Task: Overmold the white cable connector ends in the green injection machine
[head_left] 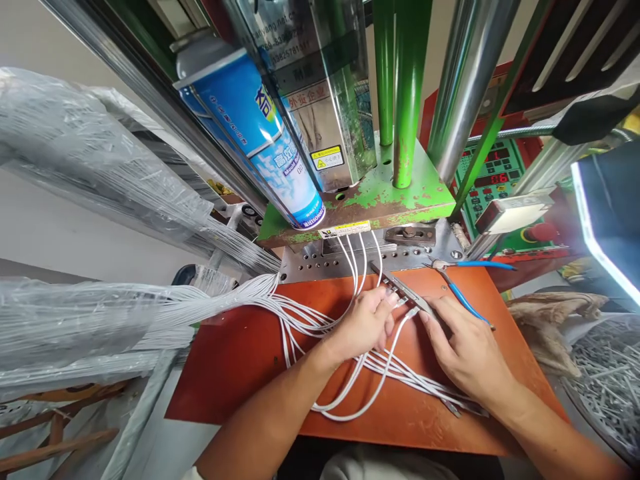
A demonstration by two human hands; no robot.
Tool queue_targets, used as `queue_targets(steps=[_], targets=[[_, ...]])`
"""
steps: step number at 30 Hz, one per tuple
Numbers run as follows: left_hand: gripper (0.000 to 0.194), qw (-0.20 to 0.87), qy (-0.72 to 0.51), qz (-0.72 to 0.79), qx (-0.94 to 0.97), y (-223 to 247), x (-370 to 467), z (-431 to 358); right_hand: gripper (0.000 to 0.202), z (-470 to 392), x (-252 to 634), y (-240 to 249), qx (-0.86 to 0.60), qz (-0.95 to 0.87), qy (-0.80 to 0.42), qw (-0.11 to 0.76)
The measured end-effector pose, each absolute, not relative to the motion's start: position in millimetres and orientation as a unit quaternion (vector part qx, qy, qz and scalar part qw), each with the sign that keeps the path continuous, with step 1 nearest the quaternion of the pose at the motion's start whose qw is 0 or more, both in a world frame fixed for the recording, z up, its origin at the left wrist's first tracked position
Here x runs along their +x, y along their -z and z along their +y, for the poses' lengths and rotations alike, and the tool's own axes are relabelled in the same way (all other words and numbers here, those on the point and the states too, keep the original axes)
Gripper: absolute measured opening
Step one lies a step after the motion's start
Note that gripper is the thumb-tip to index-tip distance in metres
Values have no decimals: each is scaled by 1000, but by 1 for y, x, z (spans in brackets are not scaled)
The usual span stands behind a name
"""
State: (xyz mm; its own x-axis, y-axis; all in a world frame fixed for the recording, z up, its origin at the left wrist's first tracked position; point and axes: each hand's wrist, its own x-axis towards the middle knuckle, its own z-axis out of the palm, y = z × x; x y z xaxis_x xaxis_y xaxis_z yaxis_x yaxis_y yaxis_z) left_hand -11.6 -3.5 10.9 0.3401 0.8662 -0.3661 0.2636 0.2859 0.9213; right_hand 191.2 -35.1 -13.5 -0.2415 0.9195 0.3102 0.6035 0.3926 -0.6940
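Note:
Over the orange-brown board, my right hand [463,343] is closed on one end of a narrow metal bar [400,288] with slots along its side. White cables [395,350] with plug ends sit at the bar's slots. My left hand [367,320] is pinched at a cable end against the bar; its fingertips partly cover the plug. Other white cables [300,313] run in a bundle from the left and pass under my left wrist. A few more cables [356,260] lead up under the green press plate.
Blue-handled pliers [463,297] lie on the board [235,373] at the right. A blue spray can [250,133] stands on the green press plate [425,180]. Wrapped cable bundles [75,307] hang at the left. A container of white scraps [607,373] and a control panel [493,180] are at the right.

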Motion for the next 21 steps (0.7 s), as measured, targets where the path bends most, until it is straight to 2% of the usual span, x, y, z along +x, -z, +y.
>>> queue_targets(steps=[3, 9, 17, 21], targets=[[36, 553, -272, 551, 562, -10, -13, -3, 19, -36, 191, 13, -508, -758, -210, 352], [35, 571, -249, 588, 516, -4, -12, 4, 19, -37, 194, 12, -487, -775, -209, 345], [37, 528, -204, 593, 573, 4, -16, 9, 20, -37, 194, 12, -448, -820, -152, 322], [36, 527, -201, 585, 583, 1, -16, 9, 20, -37, 198, 12, -443, -816, -182, 324]])
